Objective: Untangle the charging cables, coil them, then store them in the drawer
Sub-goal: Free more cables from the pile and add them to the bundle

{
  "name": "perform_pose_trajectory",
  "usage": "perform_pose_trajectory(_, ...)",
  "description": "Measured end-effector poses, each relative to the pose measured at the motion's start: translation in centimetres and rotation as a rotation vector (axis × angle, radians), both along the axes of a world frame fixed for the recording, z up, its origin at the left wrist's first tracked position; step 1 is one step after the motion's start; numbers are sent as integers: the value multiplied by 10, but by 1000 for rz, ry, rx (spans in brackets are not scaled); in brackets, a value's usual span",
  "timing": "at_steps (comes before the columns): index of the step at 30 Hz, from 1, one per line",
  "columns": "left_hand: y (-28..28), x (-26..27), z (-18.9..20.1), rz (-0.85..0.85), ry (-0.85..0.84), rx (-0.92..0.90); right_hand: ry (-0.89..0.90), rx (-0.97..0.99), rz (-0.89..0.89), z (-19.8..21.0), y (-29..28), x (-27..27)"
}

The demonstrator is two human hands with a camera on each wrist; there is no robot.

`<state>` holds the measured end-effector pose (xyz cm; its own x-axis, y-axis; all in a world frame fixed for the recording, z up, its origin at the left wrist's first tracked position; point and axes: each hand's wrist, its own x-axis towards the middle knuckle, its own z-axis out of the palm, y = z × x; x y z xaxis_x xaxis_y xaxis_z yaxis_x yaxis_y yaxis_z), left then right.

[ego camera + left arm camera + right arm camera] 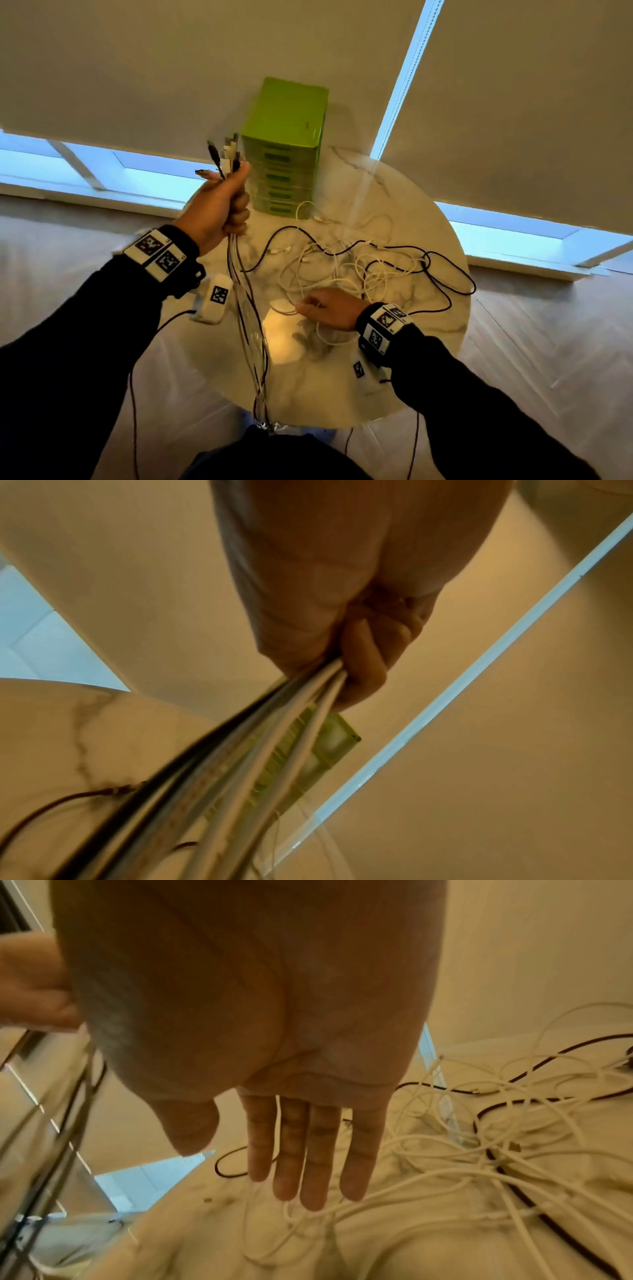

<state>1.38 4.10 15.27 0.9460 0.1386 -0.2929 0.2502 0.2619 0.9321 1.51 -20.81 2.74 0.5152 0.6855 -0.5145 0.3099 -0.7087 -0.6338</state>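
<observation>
My left hand [229, 202] is raised above the table's left edge and grips a bundle of white and dark charging cables [246, 308]. Their plugs [224, 154] stick up out of the fist, and the strands hang down past the table's near edge. The left wrist view shows the fingers [363, 669] curled round the same strands [274, 729]. A tangle of white and dark cables [359, 267] lies spread on the round marble table [342, 394]. My right hand [325, 306] hovers low over the tangle's near side, fingers [308, 1164] straight and holding nothing. A green drawer unit [286, 154] stands at the table's far side.
The table is small and round, with wooden floor [548, 342] all about it. Roller blinds [171, 68] and low windows run behind the drawer unit. The drawers appear closed. Thin dark leads [133, 394] trail from my wrist devices.
</observation>
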Motion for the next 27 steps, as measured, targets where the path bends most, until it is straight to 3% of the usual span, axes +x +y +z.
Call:
perform_pose_trajectory(5, 29, -19, -22, 151, 39, -6, -61, -131, 25, -40, 33, 16)
perform_pose_trajectory(11, 34, -34, -51, 201, 127, 61, -141, -35, 32, -58, 111, 17)
perform_pose_trajectory(17, 44, -38, -74, 163, 170, 110, -256, -125, 352, -82, 142, 8)
perform_pose_trajectory(20, 51, -33, -82, 121, 175, 106, -161, 90, 77, -88, 130, 31)
perform_pose_trajectory(22, 52, -27, -86, 102, 187, 86, -157, 129, -104, -86, 114, 53)
perform_pose_trajectory(27, 41, -9, -95, 38, 205, 73, -322, -72, 5, -88, 86, 93)
